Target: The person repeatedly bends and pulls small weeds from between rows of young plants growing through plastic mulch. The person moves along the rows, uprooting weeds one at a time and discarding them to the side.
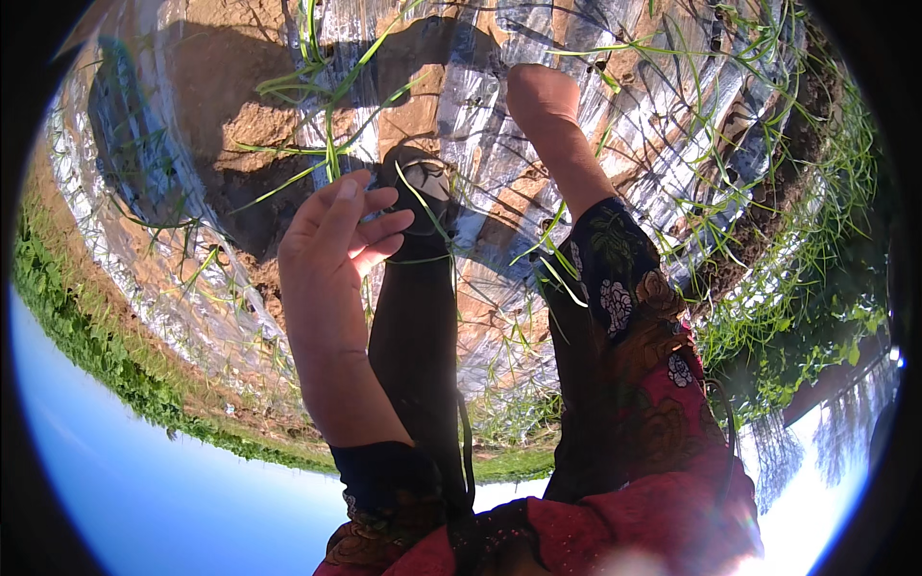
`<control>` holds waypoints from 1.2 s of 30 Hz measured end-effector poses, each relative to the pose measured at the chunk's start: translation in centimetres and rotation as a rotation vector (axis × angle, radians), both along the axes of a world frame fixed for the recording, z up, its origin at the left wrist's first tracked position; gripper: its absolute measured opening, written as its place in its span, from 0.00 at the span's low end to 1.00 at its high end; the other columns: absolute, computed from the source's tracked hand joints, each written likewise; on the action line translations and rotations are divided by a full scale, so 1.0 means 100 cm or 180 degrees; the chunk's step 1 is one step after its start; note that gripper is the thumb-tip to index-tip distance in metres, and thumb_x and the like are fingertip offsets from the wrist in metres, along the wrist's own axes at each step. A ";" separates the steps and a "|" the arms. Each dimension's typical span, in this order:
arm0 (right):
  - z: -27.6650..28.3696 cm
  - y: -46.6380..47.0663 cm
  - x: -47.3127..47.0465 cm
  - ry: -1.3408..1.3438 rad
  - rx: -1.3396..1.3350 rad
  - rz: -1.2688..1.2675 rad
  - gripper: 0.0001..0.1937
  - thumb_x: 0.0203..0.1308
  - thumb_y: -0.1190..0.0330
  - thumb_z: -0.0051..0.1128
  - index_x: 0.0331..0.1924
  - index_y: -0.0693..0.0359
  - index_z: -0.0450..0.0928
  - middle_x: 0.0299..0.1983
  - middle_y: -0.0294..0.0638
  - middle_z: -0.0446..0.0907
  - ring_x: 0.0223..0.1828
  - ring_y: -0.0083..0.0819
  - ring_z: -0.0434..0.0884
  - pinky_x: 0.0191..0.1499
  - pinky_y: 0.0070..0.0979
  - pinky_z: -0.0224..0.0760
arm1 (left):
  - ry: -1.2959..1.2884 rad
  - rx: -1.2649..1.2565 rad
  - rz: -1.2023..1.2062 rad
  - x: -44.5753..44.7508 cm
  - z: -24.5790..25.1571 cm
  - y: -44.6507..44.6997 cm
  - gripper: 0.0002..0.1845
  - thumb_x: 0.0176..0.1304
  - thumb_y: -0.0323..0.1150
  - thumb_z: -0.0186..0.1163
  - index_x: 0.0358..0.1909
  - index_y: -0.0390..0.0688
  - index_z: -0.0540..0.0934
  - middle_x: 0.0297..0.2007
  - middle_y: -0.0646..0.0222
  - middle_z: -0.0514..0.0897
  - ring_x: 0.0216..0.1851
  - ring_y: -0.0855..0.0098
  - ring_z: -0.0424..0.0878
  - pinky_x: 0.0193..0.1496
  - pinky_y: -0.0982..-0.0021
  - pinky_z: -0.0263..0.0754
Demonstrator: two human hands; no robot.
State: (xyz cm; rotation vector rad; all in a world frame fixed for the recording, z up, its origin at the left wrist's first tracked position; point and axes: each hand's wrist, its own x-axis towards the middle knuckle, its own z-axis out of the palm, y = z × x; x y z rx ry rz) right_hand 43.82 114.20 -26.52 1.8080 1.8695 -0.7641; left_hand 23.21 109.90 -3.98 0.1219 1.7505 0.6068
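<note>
My left hand (342, 230) is raised at centre left, its fingers apart and slightly curled, with nothing held between them. Just beyond its fingertips stands a green plant with long narrow leaves (331, 137). My right hand (542, 93) reaches down at the upper right, close to the clear plastic film (468, 93) over the soil; its fingers are hidden behind the back of the hand, so whether it grips anything cannot be told. A dark shoe (421, 180) stands between the two hands.
Bare brown soil (259, 129) shows at the upper left, partly in shadow. More thin-leaved plants (706, 144) grow through the film at the right. Dense green growth (778, 324) borders the bed. My trouser leg (414, 324) reaches down between my arms.
</note>
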 end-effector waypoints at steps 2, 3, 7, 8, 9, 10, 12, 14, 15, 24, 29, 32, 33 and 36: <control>-0.004 0.008 0.005 0.0049 -0.0089 0.0159 0.08 0.55 0.69 0.54 0.33 0.56 0.85 0.37 0.45 0.86 0.41 0.44 0.86 0.39 0.38 0.80 | -0.0001 -0.0025 0.0021 -0.001 0.000 0.000 0.20 0.70 0.39 0.56 0.53 0.31 0.75 0.42 0.55 0.83 0.39 0.63 0.84 0.42 0.67 0.77; -0.007 0.012 0.008 0.0078 -0.0101 0.0221 0.08 0.55 0.69 0.54 0.33 0.56 0.85 0.37 0.46 0.86 0.41 0.44 0.86 0.39 0.39 0.80 | 0.0001 -0.0031 0.0029 -0.001 0.001 0.000 0.20 0.70 0.39 0.56 0.53 0.31 0.75 0.42 0.54 0.83 0.39 0.63 0.84 0.42 0.67 0.77; -0.025 0.009 0.021 0.0419 -0.0150 -0.0434 0.10 0.59 0.67 0.56 0.41 0.53 0.87 0.35 0.43 0.86 0.37 0.40 0.86 0.41 0.33 0.78 | 0.0014 -0.0002 0.0030 0.001 0.001 0.001 0.19 0.68 0.40 0.58 0.50 0.33 0.77 0.39 0.59 0.84 0.37 0.67 0.86 0.40 0.71 0.76; -0.030 0.003 0.024 0.0799 -0.0174 -0.0735 0.10 0.59 0.67 0.58 0.42 0.53 0.87 0.33 0.41 0.85 0.35 0.36 0.85 0.40 0.32 0.77 | 0.0009 0.0005 0.0022 0.001 0.001 0.001 0.19 0.68 0.40 0.58 0.50 0.33 0.77 0.39 0.59 0.84 0.37 0.67 0.86 0.40 0.71 0.76; -0.034 -0.004 0.027 0.1107 -0.0257 -0.1079 0.10 0.59 0.66 0.59 0.43 0.53 0.87 0.32 0.39 0.85 0.33 0.33 0.84 0.40 0.30 0.76 | 0.0006 0.0011 0.0014 0.001 0.000 0.001 0.19 0.68 0.40 0.58 0.50 0.33 0.77 0.39 0.59 0.84 0.37 0.67 0.86 0.40 0.71 0.76; -0.038 -0.010 0.029 0.1322 -0.0356 -0.1445 0.10 0.59 0.66 0.61 0.43 0.53 0.87 0.30 0.37 0.85 0.30 0.29 0.82 0.39 0.28 0.75 | 0.0003 0.0015 0.0003 0.002 0.000 0.001 0.19 0.68 0.40 0.58 0.50 0.33 0.77 0.39 0.59 0.84 0.37 0.67 0.86 0.40 0.72 0.76; -0.047 -0.020 0.028 0.1730 -0.0542 -0.1980 0.11 0.57 0.66 0.61 0.43 0.51 0.88 0.33 0.36 0.86 0.33 0.28 0.83 0.43 0.27 0.75 | 0.0003 0.0025 -0.0042 0.003 0.000 0.001 0.19 0.68 0.40 0.58 0.50 0.33 0.77 0.39 0.60 0.84 0.37 0.68 0.86 0.39 0.72 0.77; -0.052 -0.030 0.027 0.1887 -0.0599 -0.2475 0.10 0.55 0.66 0.63 0.41 0.50 0.88 0.30 0.34 0.85 0.33 0.23 0.81 0.43 0.26 0.74 | -0.0014 0.0013 -0.0103 0.004 0.000 0.001 0.20 0.69 0.40 0.57 0.52 0.33 0.76 0.40 0.58 0.84 0.38 0.66 0.85 0.41 0.71 0.77; -0.054 -0.036 0.021 0.1993 -0.0501 -0.2774 0.10 0.55 0.65 0.63 0.41 0.50 0.88 0.31 0.36 0.86 0.33 0.25 0.82 0.42 0.27 0.75 | -0.0028 -0.0007 -0.0139 0.004 0.000 0.001 0.20 0.70 0.40 0.56 0.53 0.32 0.75 0.41 0.56 0.83 0.39 0.65 0.85 0.42 0.69 0.78; -0.066 -0.062 -0.038 0.1962 0.0243 -0.4064 0.12 0.53 0.65 0.60 0.40 0.56 0.87 0.33 0.46 0.85 0.35 0.41 0.85 0.43 0.31 0.76 | -0.0028 -0.0019 -0.0180 0.019 0.003 0.004 0.19 0.69 0.39 0.57 0.51 0.33 0.76 0.39 0.60 0.84 0.37 0.68 0.86 0.40 0.74 0.78; -0.056 -0.074 -0.057 0.3011 0.0699 -0.5552 0.10 0.55 0.74 0.57 0.39 0.68 0.85 0.22 0.41 0.82 0.21 0.27 0.78 0.26 0.25 0.71 | -0.0012 -0.0055 -0.0241 0.024 0.001 0.002 0.19 0.70 0.39 0.56 0.51 0.33 0.76 0.40 0.59 0.83 0.38 0.68 0.85 0.39 0.74 0.78; -0.052 -0.080 -0.060 0.3180 0.0703 -0.6121 0.06 0.59 0.76 0.58 0.39 0.69 0.81 0.25 0.39 0.81 0.22 0.22 0.77 0.26 0.17 0.71 | -0.0033 -0.0031 -0.0272 0.025 0.001 0.001 0.18 0.70 0.39 0.56 0.51 0.33 0.76 0.40 0.59 0.83 0.37 0.68 0.85 0.39 0.74 0.78; -0.051 -0.081 -0.060 0.3320 0.0664 -0.6438 0.06 0.59 0.76 0.58 0.38 0.69 0.80 0.25 0.39 0.81 0.22 0.22 0.76 0.26 0.17 0.70 | -0.0033 -0.0031 -0.0286 0.025 0.000 0.000 0.18 0.70 0.39 0.56 0.51 0.33 0.76 0.40 0.59 0.83 0.37 0.68 0.85 0.39 0.74 0.78; -0.047 -0.083 -0.059 0.3525 0.0775 -0.6304 0.04 0.59 0.77 0.59 0.37 0.68 0.79 0.26 0.39 0.81 0.23 0.22 0.76 0.26 0.18 0.69 | -0.0022 -0.0049 -0.0298 0.026 -0.001 -0.002 0.18 0.70 0.39 0.56 0.51 0.33 0.76 0.39 0.59 0.83 0.37 0.68 0.85 0.39 0.74 0.79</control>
